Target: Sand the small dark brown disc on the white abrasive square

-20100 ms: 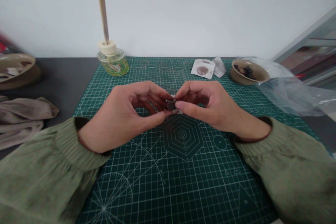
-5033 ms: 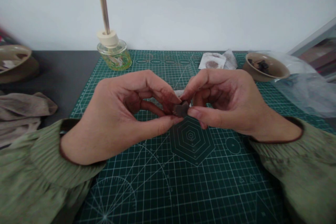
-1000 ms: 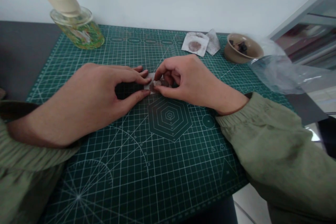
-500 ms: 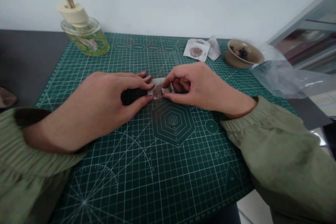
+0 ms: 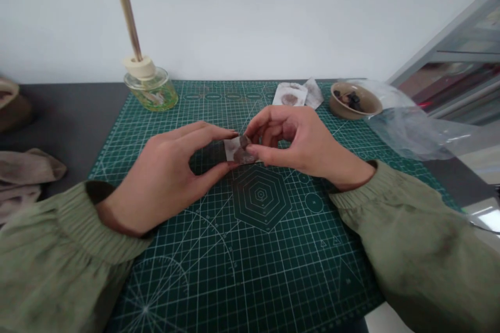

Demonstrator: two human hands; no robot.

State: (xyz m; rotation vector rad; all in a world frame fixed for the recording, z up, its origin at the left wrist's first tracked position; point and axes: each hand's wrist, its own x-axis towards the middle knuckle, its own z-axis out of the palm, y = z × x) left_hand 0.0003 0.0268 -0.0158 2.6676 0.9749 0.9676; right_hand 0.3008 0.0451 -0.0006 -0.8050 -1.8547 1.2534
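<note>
A small whitish packet with a brown stain lies between my hands, above the hexagon printed on the green cutting mat. My left hand rests at the packet's left side, thumb on the lower edge and fingers on the upper edge, holding it. With thumb and index finger, my right hand pinches the packet's right part, where a brownish bit shows by the fingertips. The right hand's other fingers are curled in.
A glass diffuser with sticks stands at the back left. Two stained white packets lie at the back, beside a brown bowl of dark pieces and a clear plastic bag. Brown cloth and another bowl are at the left.
The view has shifted, showing more of the left side. My left fingers have spread from the packet's left end to its edges; its right part now looks lifted or folded in my right fingertips.
</note>
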